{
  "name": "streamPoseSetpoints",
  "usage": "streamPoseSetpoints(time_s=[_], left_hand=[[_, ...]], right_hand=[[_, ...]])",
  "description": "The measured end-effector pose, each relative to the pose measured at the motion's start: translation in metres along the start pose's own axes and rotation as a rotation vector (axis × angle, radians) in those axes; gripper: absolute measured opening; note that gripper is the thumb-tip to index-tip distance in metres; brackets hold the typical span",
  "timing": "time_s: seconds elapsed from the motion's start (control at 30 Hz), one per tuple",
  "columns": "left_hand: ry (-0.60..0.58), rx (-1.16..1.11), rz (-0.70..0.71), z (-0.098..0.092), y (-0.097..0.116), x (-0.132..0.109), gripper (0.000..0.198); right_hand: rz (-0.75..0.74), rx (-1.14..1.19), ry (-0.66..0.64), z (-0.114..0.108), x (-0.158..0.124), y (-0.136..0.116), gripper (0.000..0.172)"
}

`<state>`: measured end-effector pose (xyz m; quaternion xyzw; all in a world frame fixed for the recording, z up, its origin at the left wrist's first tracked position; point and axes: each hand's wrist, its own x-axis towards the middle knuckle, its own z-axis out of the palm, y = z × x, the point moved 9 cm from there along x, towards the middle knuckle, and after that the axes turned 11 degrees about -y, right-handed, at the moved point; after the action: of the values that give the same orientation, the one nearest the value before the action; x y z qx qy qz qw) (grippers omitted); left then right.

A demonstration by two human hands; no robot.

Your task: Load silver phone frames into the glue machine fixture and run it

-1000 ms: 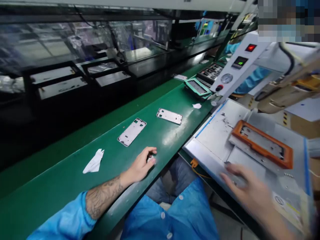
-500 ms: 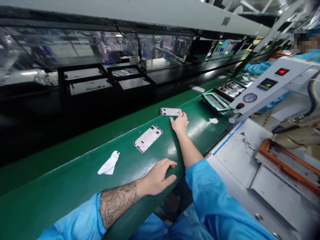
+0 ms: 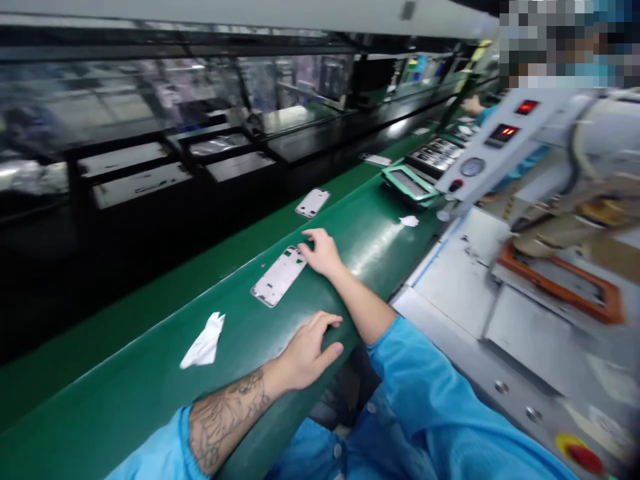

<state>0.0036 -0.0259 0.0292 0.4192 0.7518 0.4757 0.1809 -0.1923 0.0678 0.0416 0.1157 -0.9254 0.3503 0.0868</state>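
My right hand (image 3: pixel 323 253) is at the upper right end of a flat pale phone frame (image 3: pixel 277 280) with small cut-outs, thumb and index finger apart. It covers that corner, so whether it touches the frame is hidden. A second phone frame (image 3: pixel 313 202) lies farther back on the darker green strip, apart from my hand. My left hand (image 3: pixel 309 350) rests on the green surface nearer to me, its thumb spread from the fingers and nothing in it. To its left lies a crumpled white piece of paper (image 3: pixel 204 341).
Black trays (image 3: pixel 143 183) with pale plates line the back left. A green-rimmed fixture (image 3: pixel 410 185) sits at the far right of the green surface (image 3: pixel 120 380), near a white scrap (image 3: pixel 409 221). At right stands a grey machine (image 3: pixel 493 143) with an orange frame (image 3: pixel 555 280); a co-worker's hand (image 3: pixel 473 105) shows beyond.
My right hand has let go of the farther phone frame, now lying back on the strip, and moved left to the nearer frame. The view has shifted; my left hand stays resting.
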Motion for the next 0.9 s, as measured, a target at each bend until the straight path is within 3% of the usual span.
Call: streamPoseSetpoints(time_s=[0.1,0.2,0.3,0.4,0.47,0.53,0.63,0.77,0.9], left_hand=[[0.029,0.022,-0.025,-0.002,-0.007,-0.004,0.037],[0.044,0.047,-0.032,-0.005,-0.014,-0.003,0.036],[0.048,0.084,-0.025,-0.007,-0.014,-0.003,0.036],[0.103,0.186,0.022,-0.013,-0.002,-0.005,0.033],[0.086,0.270,0.167,-0.010,0.018,-0.007,0.027],[-0.025,0.342,0.382,0.003,0.041,-0.012,0.024],[-0.171,0.414,0.551,0.021,0.056,-0.020,0.030],[-0.155,0.433,0.535,0.024,0.057,-0.022,0.035],[-0.210,0.431,0.539,0.031,0.059,-0.021,0.032]], right_hand=[[-0.177,-0.072,-0.113,0.023,-0.013,-0.038,0.044],[-0.296,-0.132,-0.220,0.042,-0.020,-0.056,0.057],[-0.310,-0.217,-0.218,0.047,-0.031,-0.064,0.065],[-0.404,-0.392,-0.193,0.053,-0.049,-0.088,0.066],[-0.557,-0.494,-0.228,0.063,-0.065,-0.115,0.057],[-0.721,-0.542,-0.259,0.069,-0.083,-0.142,0.047],[-0.842,-0.562,-0.208,0.057,-0.107,-0.169,0.039],[-0.866,-0.604,-0.161,0.033,-0.136,-0.160,0.043],[-0.705,-0.491,-0.133,0.006,-0.155,-0.104,0.048]])
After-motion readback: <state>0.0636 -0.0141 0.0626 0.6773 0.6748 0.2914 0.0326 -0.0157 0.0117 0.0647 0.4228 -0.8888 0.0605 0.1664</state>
